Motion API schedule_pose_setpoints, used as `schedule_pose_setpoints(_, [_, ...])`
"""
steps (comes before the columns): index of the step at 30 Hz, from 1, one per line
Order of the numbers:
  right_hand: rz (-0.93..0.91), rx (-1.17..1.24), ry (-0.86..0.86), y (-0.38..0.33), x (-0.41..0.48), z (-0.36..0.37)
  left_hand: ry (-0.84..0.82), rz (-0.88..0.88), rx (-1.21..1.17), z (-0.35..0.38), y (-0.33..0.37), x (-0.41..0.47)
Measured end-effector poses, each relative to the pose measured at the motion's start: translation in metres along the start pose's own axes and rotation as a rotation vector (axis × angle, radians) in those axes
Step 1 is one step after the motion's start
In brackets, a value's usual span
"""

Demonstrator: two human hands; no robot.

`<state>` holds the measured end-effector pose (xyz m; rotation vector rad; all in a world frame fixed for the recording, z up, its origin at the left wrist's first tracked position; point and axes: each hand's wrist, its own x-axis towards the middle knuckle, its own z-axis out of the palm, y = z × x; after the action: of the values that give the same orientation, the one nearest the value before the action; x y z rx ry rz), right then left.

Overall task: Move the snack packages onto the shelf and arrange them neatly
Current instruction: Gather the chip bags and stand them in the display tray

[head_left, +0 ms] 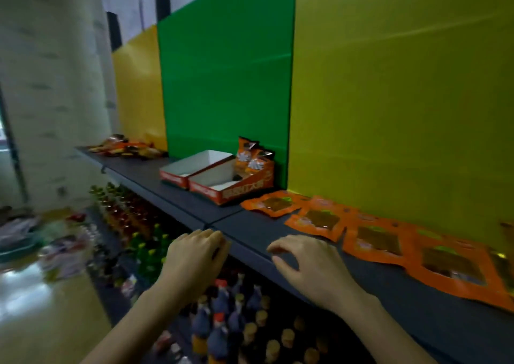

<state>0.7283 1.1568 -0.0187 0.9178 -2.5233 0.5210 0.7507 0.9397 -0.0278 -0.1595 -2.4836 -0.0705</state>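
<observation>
Several flat orange snack packages [375, 240] lie in a row along the back of the dark shelf [278, 233], against the yellow panel. Two orange display boxes [225, 187] stand further left; the right one holds two upright orange packets [251, 159]. A pile of mixed snack packages [125, 148] lies at the far left end of the shelf. My left hand [194, 260] rests at the shelf's front edge with fingers curled, holding nothing that I can see. Just over the shelf hovers my right hand [308, 266], fingers apart and empty, to the left of the orange row.
Green [225, 71] and yellow [403, 85] panels form the wall behind the shelf. Below the shelf stand rows of bottles [222, 316] with coloured caps. At the far left, blurred goods [61, 252] lie on a lower surface.
</observation>
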Motion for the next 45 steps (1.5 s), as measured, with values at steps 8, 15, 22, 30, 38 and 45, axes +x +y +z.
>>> schedule_pose_setpoints(8, [-0.134, 0.148, -0.04, -0.121, 0.137, 0.113, -0.029, -0.143, 0.115, -0.016, -0.18, -0.044])
schedule_pose_setpoints(15, [-0.203, 0.212, -0.083, -0.191, 0.237, 0.18, -0.043, -0.321, 0.187, -0.02, -0.308, -0.051])
schedule_pose_setpoints(22, [-0.224, 0.219, -0.065, -0.231, 0.343, 0.251, 0.011, -0.372, 0.234, 0.003, -0.42, -0.021])
schedule_pose_setpoints(30, [-0.191, 0.206, -0.055, -0.244, 0.496, 0.333, 0.016, -0.357, 0.213, 0.046, -0.559, 0.077])
schedule_pose_setpoints(38, [-0.115, 0.192, -0.051, -0.246, 0.62, 0.4, 0.01, -0.336, 0.151, 0.093, -0.67, 0.158])
schedule_pose_setpoints(45, [-0.02, 0.158, -0.05, -0.248, 0.713, 0.455, -0.017, -0.329, 0.078, 0.146, -0.763, 0.211])
